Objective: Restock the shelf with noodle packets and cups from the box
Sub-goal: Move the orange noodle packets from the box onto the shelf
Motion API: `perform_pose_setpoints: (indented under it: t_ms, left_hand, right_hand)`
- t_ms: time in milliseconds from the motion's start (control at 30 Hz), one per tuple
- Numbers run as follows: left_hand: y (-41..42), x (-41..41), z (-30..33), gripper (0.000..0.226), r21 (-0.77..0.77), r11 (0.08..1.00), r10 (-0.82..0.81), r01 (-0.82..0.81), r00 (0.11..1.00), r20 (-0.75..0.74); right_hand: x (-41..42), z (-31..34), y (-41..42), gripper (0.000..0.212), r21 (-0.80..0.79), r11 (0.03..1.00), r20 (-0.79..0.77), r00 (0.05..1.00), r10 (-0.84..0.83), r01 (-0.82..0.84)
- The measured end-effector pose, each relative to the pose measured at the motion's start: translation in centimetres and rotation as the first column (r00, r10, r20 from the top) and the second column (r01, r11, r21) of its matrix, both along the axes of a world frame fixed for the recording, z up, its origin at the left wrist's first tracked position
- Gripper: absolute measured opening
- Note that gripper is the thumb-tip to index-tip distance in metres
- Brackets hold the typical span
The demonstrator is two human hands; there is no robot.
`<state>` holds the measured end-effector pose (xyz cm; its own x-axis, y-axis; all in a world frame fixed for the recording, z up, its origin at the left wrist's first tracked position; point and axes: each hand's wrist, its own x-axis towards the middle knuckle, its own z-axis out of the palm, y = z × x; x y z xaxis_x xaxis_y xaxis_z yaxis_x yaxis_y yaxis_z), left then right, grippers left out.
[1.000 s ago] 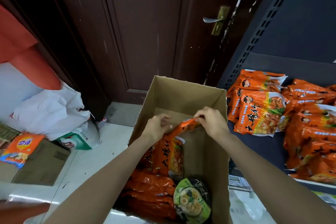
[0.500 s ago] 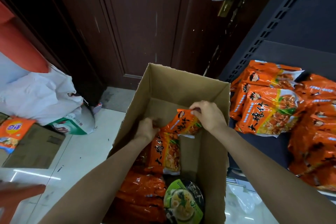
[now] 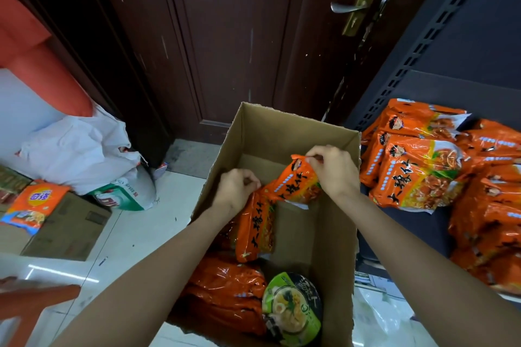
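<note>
Nearest the camera, at the bottom of the cardboard box (image 3: 335, 276), a green-lidded noodle cup (image 3: 291, 307) lay beside a heap of orange packets (image 3: 225, 287), untouched by either hand. Higher up, the left hand (image 3: 235, 191) had its fingers curled on the top edge of an upright orange packet (image 3: 255, 229), whose long axis ran down into the box. Just beyond and to the right, the right hand (image 3: 334, 170) pinched the upper corner of a second packet (image 3: 296, 186), which tilted up and to the right, its lower end touching the left hand's packet. Farthest out, to the right of the box, the dark shelf (image 3: 423, 229) already carried a spread of matching packets (image 3: 417, 177). The right hand was nearer the shelf, so its packet probably needed only a short carry rightward over the box wall.
</note>
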<state>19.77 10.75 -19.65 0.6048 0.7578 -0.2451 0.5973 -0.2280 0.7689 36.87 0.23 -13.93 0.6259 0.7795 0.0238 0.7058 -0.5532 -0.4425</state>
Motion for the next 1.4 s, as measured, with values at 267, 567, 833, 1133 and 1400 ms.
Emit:
perform_pose_setpoints:
  t_ms: [267, 567, 833, 1133, 1400]
  left_hand:
    - [0.3, -1.7, 7.1, 0.009, 0.2, 0.977, 0.012, -0.07, 0.961, 0.276]
    - [-2.2, 0.4, 17.1, 0.013, 0.36, 0.93, -0.127, -0.074, 0.856, 0.501]
    - [-8.0, 6.3, 20.6, 0.01, 0.378, 0.926, -0.222, -0.002, 0.806, 0.548]
    - [-14.1, 13.5, 19.7, 0.008, 0.302, 0.933, -0.332, 0.195, 0.793, 0.51]
    - [-14.3, 17.0, 13.6, 0.019, 0.075, 0.98, -0.196, 0.183, 0.949, 0.245]
  right_hand:
    - [-2.2, 5.2, -1.4, 0.015, 0.257, 0.963, 0.004, 0.996, -0.087, 0.083]
    - [-2.0, 12.8, -6.9, 0.014, 0.583, 0.778, -0.003, 0.959, -0.284, 0.233]
    - [2.7, 15.6, -15.6, 0.012, 0.596, 0.774, 0.047, 0.954, -0.297, 0.212]
    - [7.5, 14.9, -21.6, 0.012, 0.481, 0.867, 0.054, 0.982, -0.182, 0.134]
    - [10.4, 11.0, -21.5, 0.014, 0.356, 0.932, 0.046, 0.995, -0.089, 0.067]
